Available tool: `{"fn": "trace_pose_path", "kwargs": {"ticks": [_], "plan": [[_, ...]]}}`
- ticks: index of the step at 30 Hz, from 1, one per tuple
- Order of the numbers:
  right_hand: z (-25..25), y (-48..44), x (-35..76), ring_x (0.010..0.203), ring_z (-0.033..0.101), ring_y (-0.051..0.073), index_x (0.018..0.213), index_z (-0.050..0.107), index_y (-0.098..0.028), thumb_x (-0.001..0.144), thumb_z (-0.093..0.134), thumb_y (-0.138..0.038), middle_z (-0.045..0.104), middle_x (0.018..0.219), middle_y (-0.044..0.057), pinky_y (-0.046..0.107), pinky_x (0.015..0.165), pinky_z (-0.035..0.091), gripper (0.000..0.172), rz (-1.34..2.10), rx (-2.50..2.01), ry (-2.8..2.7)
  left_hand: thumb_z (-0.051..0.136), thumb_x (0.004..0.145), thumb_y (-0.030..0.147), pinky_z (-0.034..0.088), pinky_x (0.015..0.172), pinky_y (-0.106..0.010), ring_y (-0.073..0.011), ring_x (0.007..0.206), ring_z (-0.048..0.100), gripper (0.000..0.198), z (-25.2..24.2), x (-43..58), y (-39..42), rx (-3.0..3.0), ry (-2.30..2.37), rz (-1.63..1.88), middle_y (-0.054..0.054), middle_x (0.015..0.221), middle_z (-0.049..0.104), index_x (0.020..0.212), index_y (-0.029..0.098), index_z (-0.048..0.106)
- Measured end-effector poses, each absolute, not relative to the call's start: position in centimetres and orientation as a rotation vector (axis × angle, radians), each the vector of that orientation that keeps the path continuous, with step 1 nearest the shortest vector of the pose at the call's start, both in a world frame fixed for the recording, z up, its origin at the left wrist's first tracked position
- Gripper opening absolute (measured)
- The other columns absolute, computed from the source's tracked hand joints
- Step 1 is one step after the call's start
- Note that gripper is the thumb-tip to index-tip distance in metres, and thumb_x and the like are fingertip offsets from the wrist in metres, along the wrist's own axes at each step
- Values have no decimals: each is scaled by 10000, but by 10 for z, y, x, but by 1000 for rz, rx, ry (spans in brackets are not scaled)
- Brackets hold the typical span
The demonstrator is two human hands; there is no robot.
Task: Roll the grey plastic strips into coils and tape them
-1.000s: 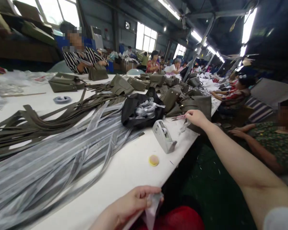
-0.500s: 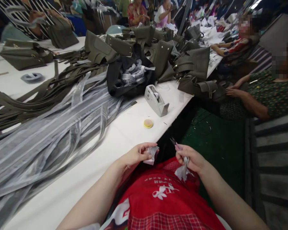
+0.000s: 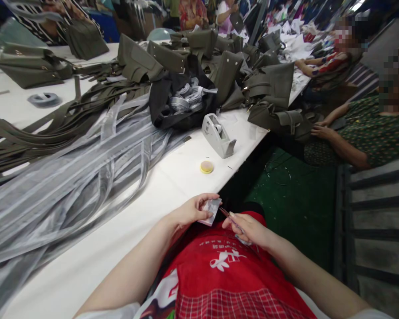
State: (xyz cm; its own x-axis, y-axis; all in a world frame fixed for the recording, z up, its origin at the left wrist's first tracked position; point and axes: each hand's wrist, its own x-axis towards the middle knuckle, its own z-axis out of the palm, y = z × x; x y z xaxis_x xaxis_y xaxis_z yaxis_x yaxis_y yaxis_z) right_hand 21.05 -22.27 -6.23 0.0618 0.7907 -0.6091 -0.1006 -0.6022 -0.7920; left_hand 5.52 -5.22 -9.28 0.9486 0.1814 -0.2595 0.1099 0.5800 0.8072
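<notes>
My left hand (image 3: 193, 210) is closed on a small whitish packet (image 3: 211, 212) with a clear, shiny wrapping, gripping it between thumb and fingers over my lap. Small scissors (image 3: 226, 214) are in my right hand (image 3: 252, 229), which is closed around their handles. Their pointed tips reach toward the packet's right edge; whether they touch it I cannot tell. A bit of crumpled, pale wrapping (image 3: 243, 239) shows under the right hand, mostly hidden. Beyond my hands, a round yellow-rimmed disc (image 3: 206, 167) lies on the white table (image 3: 176, 177).
Behind the disc stands a grey tape dispenser (image 3: 218, 135). A black bag (image 3: 159, 104) holds grey rolls. Long wrapped strips (image 3: 86, 164) cover the left side, and dark green handbags (image 3: 271, 84) are heaped behind. A co-worker in a patterned shirt (image 3: 365, 128) sits at right.
My right hand has moved left, bringing the scissors close to the packet. The crumpled wrapping that hung from it is now mostly hidden. My left hand still grips the packet.
</notes>
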Motion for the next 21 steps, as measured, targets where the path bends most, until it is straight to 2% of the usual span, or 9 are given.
{"fn": "trace_pose_path", "kwargs": {"ticks": [7, 21], "plan": [[-60, -220, 208, 347, 290, 40, 974, 638, -145, 831, 530, -639, 343, 507, -103, 165, 316, 257, 526, 1674, -1717, -585, 746, 632, 74, 411, 928, -331, -223, 1120, 572, 632, -97, 54, -51, 994, 298, 44, -141, 1272, 594, 1225, 157, 545], [-65, -203, 204, 291, 225, 20, 865, 663, -125, 823, 581, -595, 302, 471, -119, 154, 266, 180, 479, 1775, -1530, -461, 741, 626, 56, 425, 922, -330, -241, 1143, 568, 643, -101, 55, -56, 1013, 232, 16, -136, 1292, 586, 1227, 178, 549]]}}
